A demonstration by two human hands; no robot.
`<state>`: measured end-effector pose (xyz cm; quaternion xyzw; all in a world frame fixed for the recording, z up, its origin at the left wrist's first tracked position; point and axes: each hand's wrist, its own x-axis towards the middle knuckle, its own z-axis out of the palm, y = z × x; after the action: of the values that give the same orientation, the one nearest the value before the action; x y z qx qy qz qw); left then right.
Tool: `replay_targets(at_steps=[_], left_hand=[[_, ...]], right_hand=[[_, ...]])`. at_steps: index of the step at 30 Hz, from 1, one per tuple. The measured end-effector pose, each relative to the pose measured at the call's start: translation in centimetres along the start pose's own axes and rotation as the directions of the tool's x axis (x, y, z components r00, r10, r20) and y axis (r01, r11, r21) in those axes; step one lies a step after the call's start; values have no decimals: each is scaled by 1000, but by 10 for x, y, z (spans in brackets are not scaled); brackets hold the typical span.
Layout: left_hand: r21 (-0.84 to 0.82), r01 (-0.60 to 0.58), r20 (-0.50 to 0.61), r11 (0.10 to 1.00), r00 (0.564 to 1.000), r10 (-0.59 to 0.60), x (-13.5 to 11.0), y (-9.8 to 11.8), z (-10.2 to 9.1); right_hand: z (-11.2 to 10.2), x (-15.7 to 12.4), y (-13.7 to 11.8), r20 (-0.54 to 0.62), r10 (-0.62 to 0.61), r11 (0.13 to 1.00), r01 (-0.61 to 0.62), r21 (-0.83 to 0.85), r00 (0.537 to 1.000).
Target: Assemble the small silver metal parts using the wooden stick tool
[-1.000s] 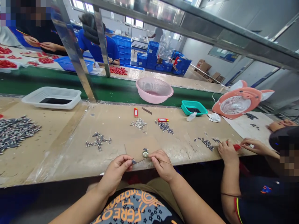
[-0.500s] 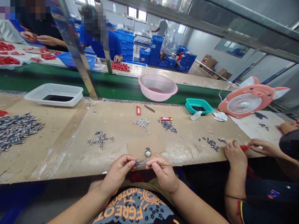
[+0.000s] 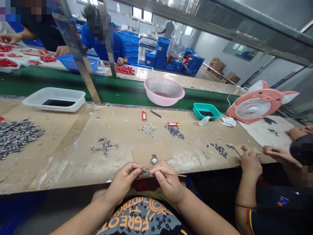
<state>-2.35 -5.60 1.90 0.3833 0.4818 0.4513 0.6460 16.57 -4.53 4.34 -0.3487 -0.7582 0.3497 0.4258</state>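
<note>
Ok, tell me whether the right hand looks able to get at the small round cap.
Probably yes: the small round cap sits just beyond the fingers of the right hand, with nothing visible between. The thin stick it holds might hinder a grip.

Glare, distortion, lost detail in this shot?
Head view: windows washed out, glare streaks on the tabletop, darkness beneath; fan seemingly stretched by a wide lens; left hand and right hand readable, but the left's dark part too small to resolve.
</note>
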Motion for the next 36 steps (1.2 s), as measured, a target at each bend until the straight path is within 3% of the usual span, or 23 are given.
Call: replay_targets(at_steps=[10, 29, 36], left_hand=[[-37, 16, 13, 999, 1000, -16, 1, 3, 0], [-118, 85, 89, 989, 993, -75, 4, 9, -5], [-155, 103, 65, 983, 993, -94, 6, 7, -6]], right_hand=[[-2, 0, -1, 72, -57, 997, 61, -42, 996], [0, 10, -8, 97, -98, 989, 108, -98, 990], [-7, 8, 7, -3, -41, 994, 40, -104, 999]])
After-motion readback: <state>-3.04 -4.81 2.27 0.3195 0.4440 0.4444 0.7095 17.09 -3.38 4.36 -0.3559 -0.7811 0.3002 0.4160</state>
